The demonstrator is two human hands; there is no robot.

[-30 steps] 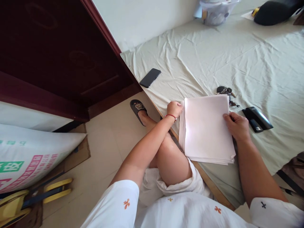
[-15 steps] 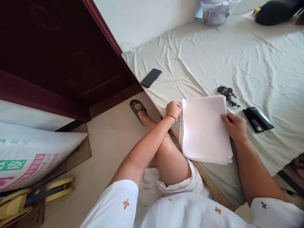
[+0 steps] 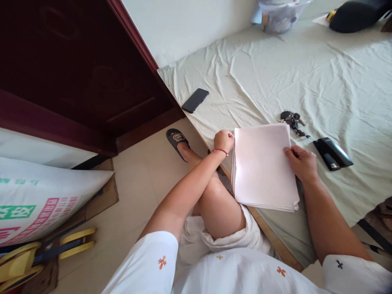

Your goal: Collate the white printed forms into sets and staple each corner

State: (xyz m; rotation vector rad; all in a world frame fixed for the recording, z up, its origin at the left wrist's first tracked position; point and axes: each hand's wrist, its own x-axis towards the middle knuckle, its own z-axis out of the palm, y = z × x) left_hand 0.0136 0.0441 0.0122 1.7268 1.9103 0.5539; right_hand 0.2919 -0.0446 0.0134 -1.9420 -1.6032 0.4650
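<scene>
A stack of white paper lies before me over the front edge of the cloth-covered surface, its sheets slightly uneven at the left and bottom edges. My left hand, with a red string bracelet at the wrist, is closed with curled fingers at the stack's upper left edge. Its fingertips are mostly hidden. On the opposite side my right hand grips the right edge, thumb on top and fingers bent beneath or beside it. Right of that hand is a black stapler. A bunch of keys rests just beyond the stack.
A black phone lies near the left edge of the pale green cloth. At the back stand a clear plastic tub and a black rounded object. A printed white sack and a dark red door are at left.
The paper stack and my right hand have shifted very slightly to the left. My left hand stays at the left edge, and both hands keep their pose.
</scene>
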